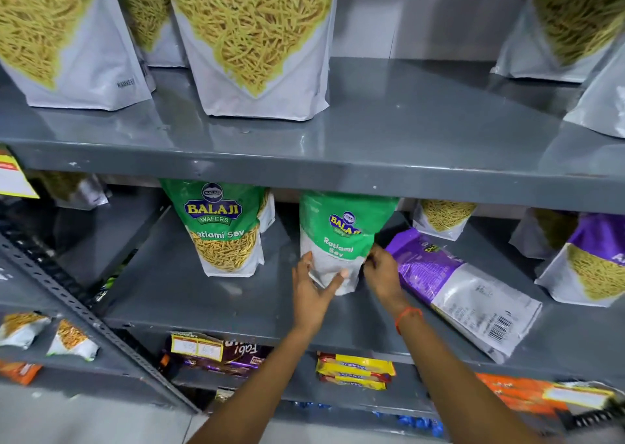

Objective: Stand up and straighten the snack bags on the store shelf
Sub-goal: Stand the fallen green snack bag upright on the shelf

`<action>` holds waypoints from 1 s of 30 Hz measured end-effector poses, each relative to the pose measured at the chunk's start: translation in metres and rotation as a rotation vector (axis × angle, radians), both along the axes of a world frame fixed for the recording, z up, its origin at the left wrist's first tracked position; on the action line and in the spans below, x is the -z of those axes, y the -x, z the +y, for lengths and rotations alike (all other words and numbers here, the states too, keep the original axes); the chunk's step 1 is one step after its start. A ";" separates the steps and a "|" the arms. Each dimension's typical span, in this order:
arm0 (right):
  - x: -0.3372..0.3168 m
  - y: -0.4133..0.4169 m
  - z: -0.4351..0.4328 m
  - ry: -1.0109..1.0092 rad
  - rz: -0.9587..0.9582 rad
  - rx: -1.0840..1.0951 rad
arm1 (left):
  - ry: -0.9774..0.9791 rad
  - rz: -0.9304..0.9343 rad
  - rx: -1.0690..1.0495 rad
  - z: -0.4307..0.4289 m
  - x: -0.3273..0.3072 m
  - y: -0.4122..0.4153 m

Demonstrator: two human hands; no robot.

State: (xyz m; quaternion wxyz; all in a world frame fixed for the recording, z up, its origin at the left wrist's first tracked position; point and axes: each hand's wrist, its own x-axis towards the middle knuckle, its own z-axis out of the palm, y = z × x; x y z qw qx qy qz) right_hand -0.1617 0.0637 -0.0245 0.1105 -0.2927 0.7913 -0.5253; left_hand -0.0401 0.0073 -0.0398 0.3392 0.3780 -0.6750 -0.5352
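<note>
A green and white Ratlami Sev bag (340, 237) stands upright in the middle of the grey middle shelf (189, 294). My left hand (313, 294) holds its lower left corner, thumb across the front. My right hand (382, 272) pinches its lower right edge. To the left, a second green Ratlami Sev bag (225, 227) stands upright by itself. Just right of my hands, a purple and white bag (453, 284) lies flat on its front, barcode up, pointing toward the shelf's front edge.
Another purple bag (592, 261) stands at the far right, with smaller sev bags (443, 218) behind. Large sev bags (260, 41) line the upper shelf (406, 122). Biscuit packs (355, 371) sit below. A perforated steel upright (77, 305) slants at left.
</note>
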 end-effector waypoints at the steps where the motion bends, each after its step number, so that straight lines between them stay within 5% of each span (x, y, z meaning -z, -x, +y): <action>1: 0.003 -0.009 0.004 0.042 -0.008 -0.012 | -0.036 0.020 0.050 0.002 0.000 0.000; 6: 0.018 -0.044 0.021 0.213 -0.125 0.067 | -0.076 0.090 0.156 -0.006 0.006 -0.005; 12: 0.005 -0.044 0.023 0.303 -0.197 0.137 | -0.007 -0.029 0.020 -0.028 0.009 0.001; 17: -0.024 -0.005 0.000 -0.012 -0.008 0.046 | -0.311 0.162 0.238 -0.065 0.009 -0.010; 22: -0.025 0.022 -0.011 -0.246 -0.166 -0.273 | -0.313 0.104 0.312 -0.086 0.002 -0.013; 30: -0.004 0.005 -0.002 -0.161 -0.011 -0.091 | -0.189 0.116 0.111 -0.066 0.001 -0.009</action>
